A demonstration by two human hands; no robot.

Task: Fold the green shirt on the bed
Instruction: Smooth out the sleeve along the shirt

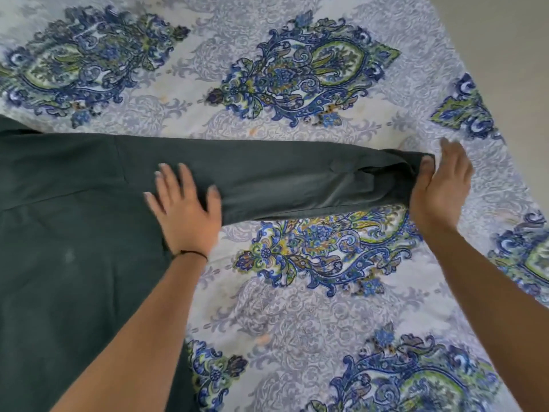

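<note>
Nearest us, our two bare forearms (124,352) reach up over the bed (297,316) with its blue-and-green paisley sheet. The dark green cloth shirt (74,248) lies flat on that bed, its body left of and below its long sleeve (282,179), which runs straight out to the right. Our left hand (185,209), a thin black band (193,253) at the wrist, rests palm-down at the sleeve's inner end, where it joins the body; its fingers (184,179) are straight and spread, holding nothing. Our right hand (442,185) stands at the sleeve's outer end, against the cuff (401,171), thumb touching the cuff edge and fingers (451,150) extended, not closed on the cloth as far as we can tell. We judge the step to be smoothing the sleeve before bringing it across the body. To do it well, we should pin the inner end firmly with the left palm, draw the cuff taut enough to clear the creases near it, then take the cuff and carry it over in one level sweep, so the fold line falls at the shoulder seam without dragging the body askew.
</note>
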